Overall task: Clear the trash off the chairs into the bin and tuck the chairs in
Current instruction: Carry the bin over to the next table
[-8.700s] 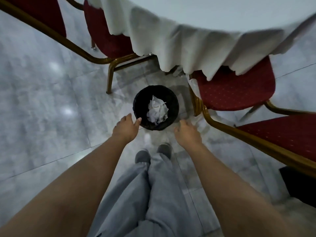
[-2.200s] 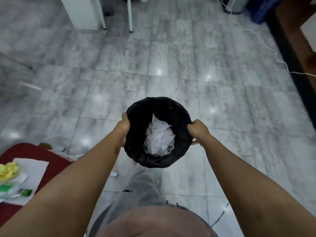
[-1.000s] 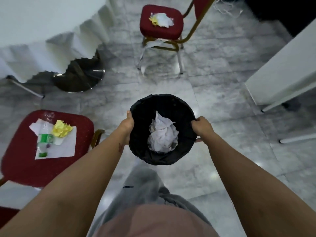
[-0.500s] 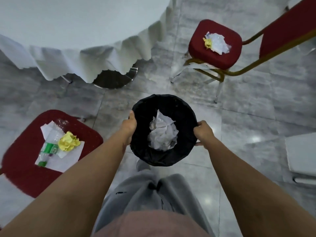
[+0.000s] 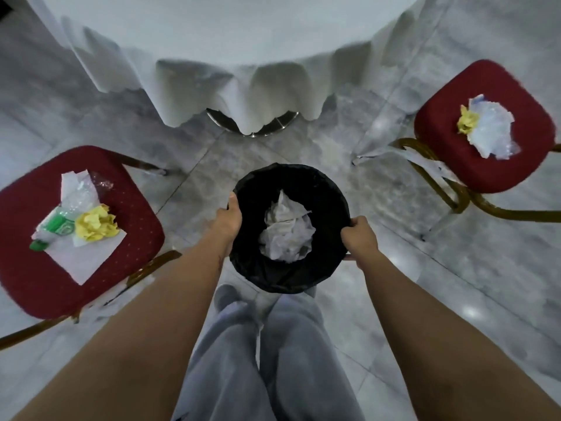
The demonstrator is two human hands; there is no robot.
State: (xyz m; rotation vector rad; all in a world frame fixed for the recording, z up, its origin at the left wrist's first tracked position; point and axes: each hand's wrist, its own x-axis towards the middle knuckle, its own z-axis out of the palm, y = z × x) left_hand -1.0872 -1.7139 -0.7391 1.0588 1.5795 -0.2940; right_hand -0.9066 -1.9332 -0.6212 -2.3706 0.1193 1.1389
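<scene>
Both hands hold one black-lined bin over the floor, between two red chairs with trash on their seats.

The left hand (image 5: 228,219) curls over the bin (image 5: 288,276) rim on its left side, and the right hand (image 5: 359,237) clamps the right rim, fingers wrapped round the edge; the bin holds one wad of white paper (image 5: 287,233). On the left chair (image 5: 36,278), near the seat's middle, lie one flat white sheet (image 5: 82,256), a crushed clear bottle (image 5: 59,223) with a green label and green cap, its writing too blurred to read, and one yellow paper ball (image 5: 95,223) touching the bottle. On the right chair (image 5: 482,168) seat lie one crumpled white wrapper (image 5: 491,132) and one yellow ball (image 5: 467,123) touching it. Beyond the bin hangs the white cloth of one table (image 5: 243,41).
</scene>
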